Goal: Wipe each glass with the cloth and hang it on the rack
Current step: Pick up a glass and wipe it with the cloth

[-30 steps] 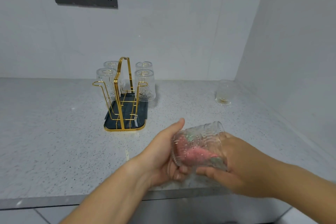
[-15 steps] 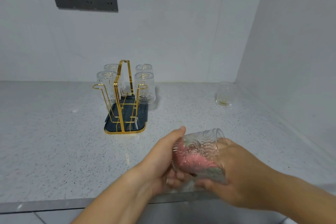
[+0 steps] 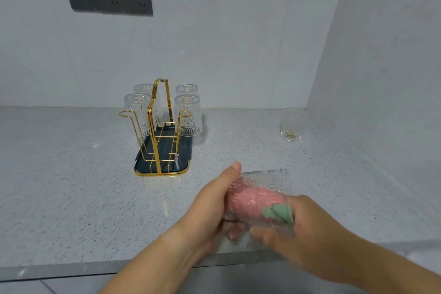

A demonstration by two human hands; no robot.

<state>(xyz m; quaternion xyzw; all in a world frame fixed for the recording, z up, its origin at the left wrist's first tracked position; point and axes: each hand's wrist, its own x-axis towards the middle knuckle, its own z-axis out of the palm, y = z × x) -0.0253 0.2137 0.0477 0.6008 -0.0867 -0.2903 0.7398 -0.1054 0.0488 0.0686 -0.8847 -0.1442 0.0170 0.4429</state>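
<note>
Wiping or hanging: which is it for the caption? the desk asks.

Wiping, the photographer answers. A person holds a clear ribbed drinking glass (image 3: 265, 181) on its side over the front of the speckled grey stone table (image 3: 59, 186). The left hand (image 3: 210, 207) keeps a closed grip round one end, thumb laid along the top. The right hand (image 3: 307, 234) cups the other end from below, fingers wrapped on it. A pink-and-green cloth (image 3: 250, 200) is stuffed inside.

What is new? the desk asks.

A second ago the cloth showed mostly pink through the wall. Now a green patch sits by the right hand and the glass is smeared with motion, so I judge it is being turned round the cloth. Which hand drives the cloth I cannot tell.

And the rest of the job?

Four matching glasses (image 3: 188, 117) hang mouth down on the rear pegs of the gold wire rack (image 3: 152, 131), which stands on a dark blue tray (image 3: 183, 150) well apart from the hands. The front pegs (image 3: 125, 113) are bare. One more upright glass (image 3: 291, 124) waits near the right wall. By my reckoning this is the fifth of six. The wipe is not finished, and the hang comes next.
</note>
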